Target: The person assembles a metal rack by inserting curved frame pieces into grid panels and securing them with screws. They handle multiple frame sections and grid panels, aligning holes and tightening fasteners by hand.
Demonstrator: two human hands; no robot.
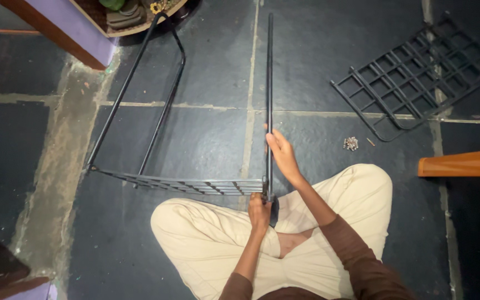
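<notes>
Between the fingers of both hands: black upright bar (269,83). Right hand (282,155) curled round it; left hand (259,214) clamped at shelf grid (195,185) joint.

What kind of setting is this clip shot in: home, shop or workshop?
Most likely a room in a home. The person sits cross-legged on a dark stone-tile floor, wooden furniture stands at the edges, and the left hand and right hand hold a black metal rack frame, a loose grid shelf nearby.
</notes>
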